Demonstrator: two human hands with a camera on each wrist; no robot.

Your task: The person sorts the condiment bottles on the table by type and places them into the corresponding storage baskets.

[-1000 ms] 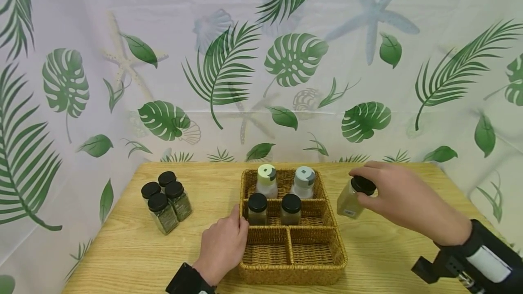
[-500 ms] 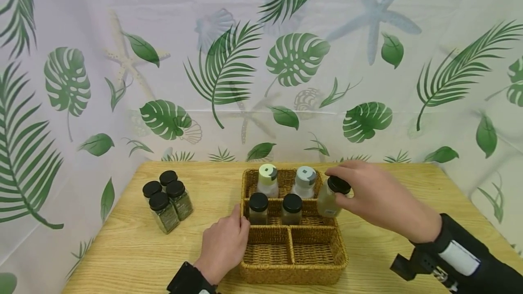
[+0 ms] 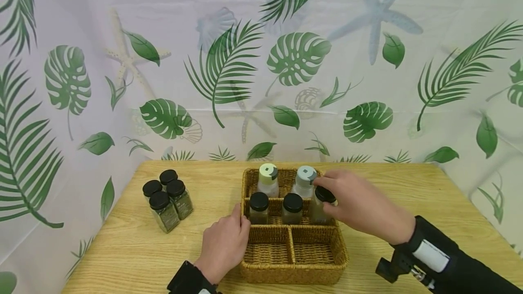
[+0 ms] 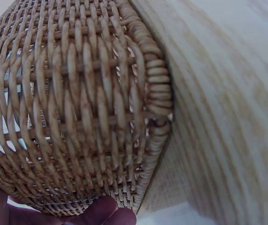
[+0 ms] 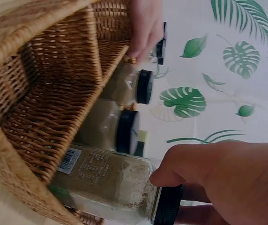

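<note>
My right hand (image 3: 361, 201) pinches a spice jar by its black lid, thumb on one side and fingers on the other. That jar (image 5: 108, 183) is clear, with pale powder and a barcode label, and its lower part sits inside the basket's middle row, at the right end. Two similar black-lidded jars, a left one (image 3: 259, 210) and a middle one (image 3: 292, 211), stand in the same row. My left hand (image 3: 222, 244) grips the left wall of the wicker basket (image 3: 292, 276); in the left wrist view its fingertips (image 4: 101, 208) press the woven side.
Two white bottles, one with a yellow cap (image 3: 267, 174) and one with a pale blue cap (image 3: 305, 176), stand in the basket's back row. Several black-lidded jars (image 3: 166, 214) cluster on the wooden table (image 3: 135, 257) at left. A leaf-patterned sheet (image 3: 245, 80) hangs behind.
My right hand has carried the spice jar leftward from beside the basket, over its right rim, and down into the middle row. My left hand has stayed on the basket.
</note>
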